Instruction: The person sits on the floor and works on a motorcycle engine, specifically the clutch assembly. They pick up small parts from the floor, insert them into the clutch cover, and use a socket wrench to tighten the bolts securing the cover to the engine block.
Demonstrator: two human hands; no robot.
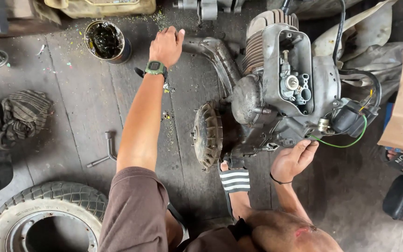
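Hands on a stripped scooter engine (276, 88) lying on a dark plank floor (80, 107), seen from the head camera. On the far side, the left hand (165, 45), a green watch (155, 67) at its wrist, reaches across with fingers curled down onto the near end of the rusty exhaust pipe (218, 58) that bends away from the finned cylinder; whether it grips the pipe or merely rests there cannot be told. Nearer, the right hand (295, 160) is half open, palm up, fingertips pressed to the underside of the engine case just beside a green wire (350, 142). A sandalled foot (234, 181) braces against the engine below the ribbed flywheel (207, 135). To the left lie a bent wrench (106, 150), a striped rag (24, 112) and a tyre on its rim (47, 214); a tin of black grease (107, 41) stands far left of the watch hand.
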